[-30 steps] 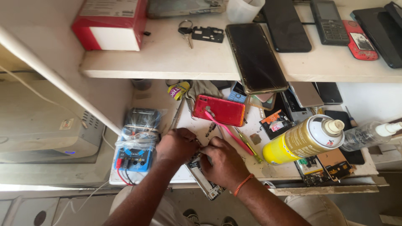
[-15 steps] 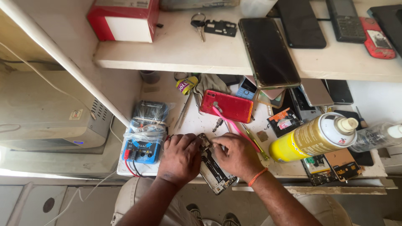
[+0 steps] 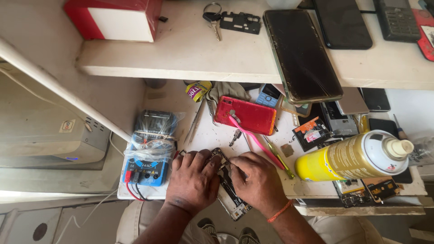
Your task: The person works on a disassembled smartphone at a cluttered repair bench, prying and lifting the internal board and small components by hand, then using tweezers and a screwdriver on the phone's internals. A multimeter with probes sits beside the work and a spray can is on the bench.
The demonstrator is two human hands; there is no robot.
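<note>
Presently | an opened phone (image 3: pixel 229 193) is gripped at the bench's front edge by both hands | left hand (image 3: pixel 193 180) is clenched over its upper end | right hand (image 3: pixel 258 181) is closed on its side, fingertips possibly pinching a small part, hidden | blue multimeter (image 3: pixel 147 159) lies just left | yellow spray can (image 3: pixel 350 158) lies right | red phone (image 3: pixel 245 115) lies behind

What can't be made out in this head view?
- Opened phone: middle covered by left hand and right hand.
- Fingertips: any small tool or part pinched there is too small to tell.
- Red phone on shelf: cut off by right edge.
- Multimeter: face blurred by plastic wrap.
</note>
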